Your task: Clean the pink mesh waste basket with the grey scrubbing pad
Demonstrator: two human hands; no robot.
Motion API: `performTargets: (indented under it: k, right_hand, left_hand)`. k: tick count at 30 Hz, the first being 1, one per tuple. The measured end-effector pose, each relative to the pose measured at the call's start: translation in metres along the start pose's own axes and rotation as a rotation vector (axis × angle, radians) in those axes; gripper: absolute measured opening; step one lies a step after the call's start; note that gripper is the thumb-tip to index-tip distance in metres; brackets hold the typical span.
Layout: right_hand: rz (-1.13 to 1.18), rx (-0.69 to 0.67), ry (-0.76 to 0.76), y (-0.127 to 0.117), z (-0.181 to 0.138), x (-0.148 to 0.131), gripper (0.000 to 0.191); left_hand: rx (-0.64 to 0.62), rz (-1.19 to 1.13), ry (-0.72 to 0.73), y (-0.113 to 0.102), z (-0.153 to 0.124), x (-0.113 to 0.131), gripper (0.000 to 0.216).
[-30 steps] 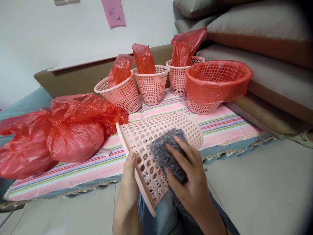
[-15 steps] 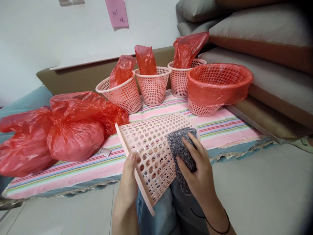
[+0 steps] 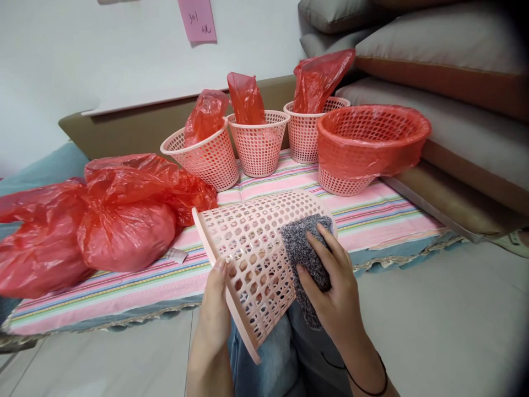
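A pale pink perforated plastic basket (image 3: 248, 248) lies tilted on its side above my lap, its rim toward the left. My left hand (image 3: 217, 309) grips that rim, thumb outside and the fingers inside, partly seen through the holes. With my right hand (image 3: 334, 281) I press a grey, fuzzy cleaning cloth (image 3: 308, 242) against the outside of the basket near its base. The fingers are bent over the cloth, and part of it hangs down below them.
Three similar baskets (image 3: 258, 149) with red plastic bags inside stand at the back. Another basket (image 3: 345, 186) at right has a red bag (image 3: 367, 157) stretched over its rim. Filled red bags (image 3: 128, 237) sit at left on the striped cloth (image 3: 372, 220). Cushions (image 3: 446, 49) are piled at right.
Almost nothing differs. The view has shifted very slightly; both hands keep their holds, and the cleaning cloth stays at nearly the same place on the basket.
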State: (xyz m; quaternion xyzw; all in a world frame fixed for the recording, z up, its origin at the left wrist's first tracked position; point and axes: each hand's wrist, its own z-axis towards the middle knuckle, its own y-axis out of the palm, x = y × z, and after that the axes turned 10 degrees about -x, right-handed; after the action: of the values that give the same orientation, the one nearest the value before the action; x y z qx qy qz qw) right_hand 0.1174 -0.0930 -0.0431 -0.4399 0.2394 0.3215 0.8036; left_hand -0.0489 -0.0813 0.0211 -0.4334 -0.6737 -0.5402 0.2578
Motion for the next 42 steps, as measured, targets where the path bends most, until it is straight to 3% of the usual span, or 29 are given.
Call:
performTargets:
  k: [15,30,35,42]
  right_hand:
    - [0.0,0.002,0.01,0.0,-0.001,0.0,0.047]
    - [-0.007,0.016,0.003,0.002,0.0,-0.001,0.047]
    - [-0.035,-0.009,-0.068,0.003,-0.003,-0.021,0.049]
    - [0.049,-0.135,-0.276,0.007,-0.015,-0.06,0.05]
  left_hand:
    - [-0.037,0.101,0.049,-0.006,0.005,-0.003,0.072]
    - [0.001,0.141,0.079,-0.001,0.007,-0.002,0.063]
    - [0.018,0.141,0.086,-0.008,0.004,-0.008,0.058]
    - [0.169,0.208,0.324,-0.006,0.007,-0.01,0.045]
